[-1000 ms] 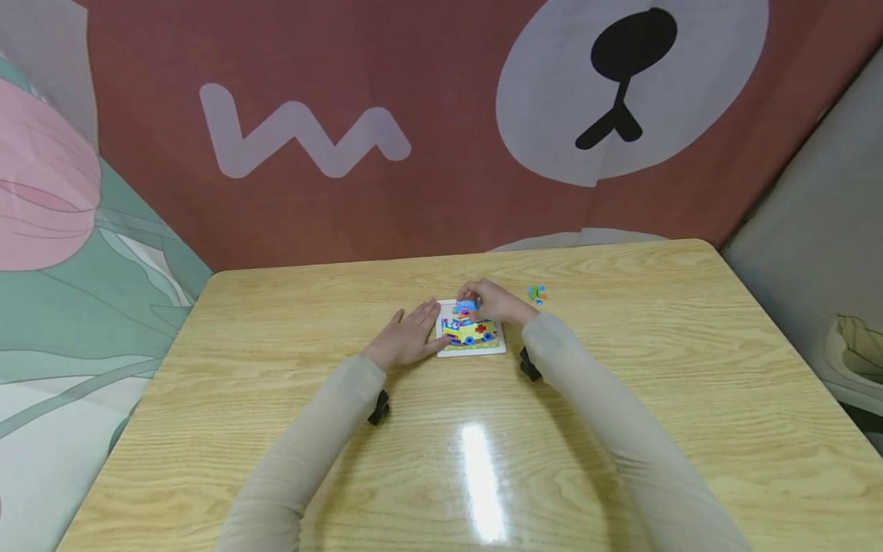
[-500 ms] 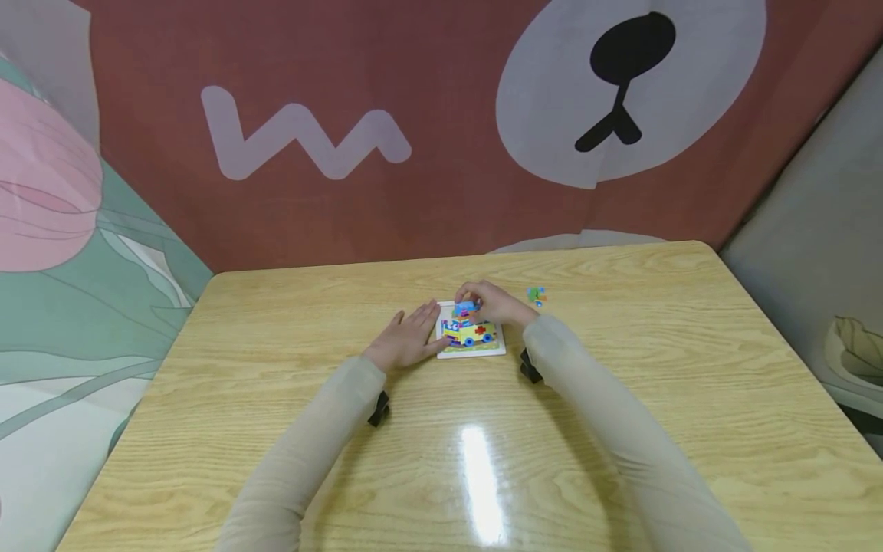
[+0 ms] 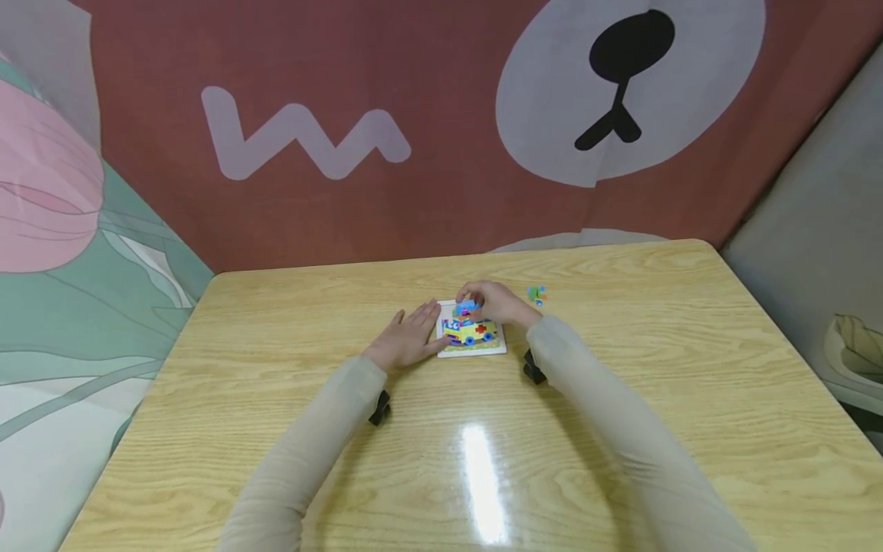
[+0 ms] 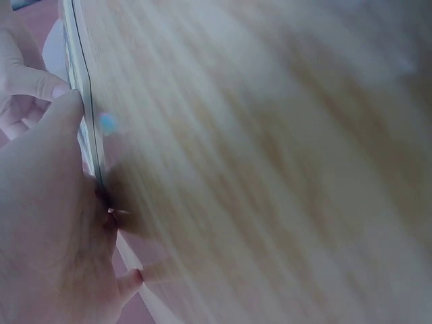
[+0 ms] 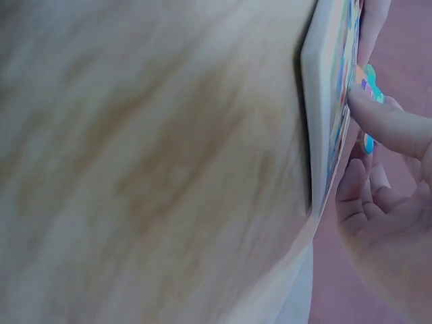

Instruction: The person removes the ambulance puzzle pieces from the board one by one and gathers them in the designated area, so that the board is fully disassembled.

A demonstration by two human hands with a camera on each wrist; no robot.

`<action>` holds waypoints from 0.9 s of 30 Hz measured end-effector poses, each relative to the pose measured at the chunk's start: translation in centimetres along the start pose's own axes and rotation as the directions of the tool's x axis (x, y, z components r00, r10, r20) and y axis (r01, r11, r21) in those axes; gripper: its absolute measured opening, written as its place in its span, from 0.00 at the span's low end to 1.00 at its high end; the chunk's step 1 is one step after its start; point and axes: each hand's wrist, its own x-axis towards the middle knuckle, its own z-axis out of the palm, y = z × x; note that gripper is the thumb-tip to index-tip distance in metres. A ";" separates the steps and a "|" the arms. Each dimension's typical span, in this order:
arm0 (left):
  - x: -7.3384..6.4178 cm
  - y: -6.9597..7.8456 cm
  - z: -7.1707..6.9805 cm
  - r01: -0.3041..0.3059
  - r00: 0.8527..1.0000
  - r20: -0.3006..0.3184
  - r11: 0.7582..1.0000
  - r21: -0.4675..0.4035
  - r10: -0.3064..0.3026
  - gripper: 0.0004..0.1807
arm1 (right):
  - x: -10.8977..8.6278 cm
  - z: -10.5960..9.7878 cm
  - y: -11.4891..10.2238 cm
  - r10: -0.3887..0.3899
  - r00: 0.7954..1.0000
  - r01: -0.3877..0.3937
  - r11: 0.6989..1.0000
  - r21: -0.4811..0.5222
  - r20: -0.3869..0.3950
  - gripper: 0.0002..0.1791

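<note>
A small white-framed jigsaw puzzle (image 3: 471, 352) with a yellow ambulance picture lies on the table toward its far side. My left hand (image 3: 407, 337) rests flat along the frame's left side, fingers straight and the thumb over its lower left part. In the left wrist view the left thumb (image 4: 64, 115) lies at the board's edge. My right hand (image 3: 493, 300) pinches a blue puzzle piece (image 3: 467, 307) over the upper part of the board. The right wrist view shows this colourful piece (image 5: 371, 84) beyond the right thumb (image 5: 385, 121), with the other fingers curled.
A few loose green, blue and orange puzzle pieces (image 3: 536, 294) lie right of the board, past the right wrist. The wooden table (image 3: 331, 322) ends at a brown cloth wall (image 3: 345, 207) with a printed bear face. A light streak reflects off the tabletop nearer me.
The right hand stays over the upper part of the board, with the blue piece shifting only slightly in its grip. The right forearm moves a little to the right; the left hand keeps still.
</note>
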 end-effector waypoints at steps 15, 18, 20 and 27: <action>0.1 0.0 -0.4 0.011 1.000 0.015 1.000 -0.002 -0.011 0.44 | -0.3 -0.6 0.7 0.001 1.000 -0.002 0.995 0.100 0.004 0.19; 0.0 0.0 -0.4 0.005 1.000 0.011 1.000 -0.009 -0.005 0.44 | -0.4 -0.6 1.0 0.023 1.000 -0.023 0.990 0.139 -0.001 0.19; -0.1 0.0 -0.3 0.000 1.000 0.007 1.000 -0.009 0.000 0.44 | -0.5 -0.7 1.0 0.045 0.999 -0.043 0.985 0.170 -0.008 0.19; -0.2 0.2 -0.2 -0.008 1.000 -0.005 1.000 -0.017 0.008 0.43 | -1.6 -1.6 0.6 0.097 0.995 -0.085 0.962 0.258 -0.032 0.20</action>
